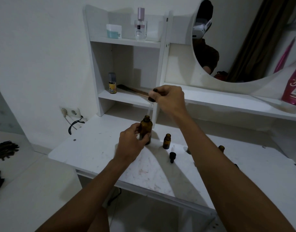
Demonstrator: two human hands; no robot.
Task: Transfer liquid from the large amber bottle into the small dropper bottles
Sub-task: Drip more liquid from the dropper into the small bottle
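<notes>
Steadiness matters most here — the left hand [133, 141] is wrapped around the large amber bottle [145, 131], which stands upright on the white desk [97, 148], while the right hand [167, 99] pinches the black bulb of a dropper [151, 104] between thumb and fingers, its glass tube pointing down with the tip at or just inside the bottle's open mouth. Whether the tube holds liquid cannot be told. To draw well, the tube should go straight down the centre of the neck, the bulb squeezed before the tip meets the liquid and released slowly, so no air bubbles in. The left grip should stay low and firm to stop the bottle tipping. Just to the right stands a small dropper bottle [166, 141], open-necked, with a second dropper cap [172, 154] lying on the desk beside it; another small bottle [221, 148] peeps out behind the right forearm — a short, level carry across should avoid drips.
</notes>
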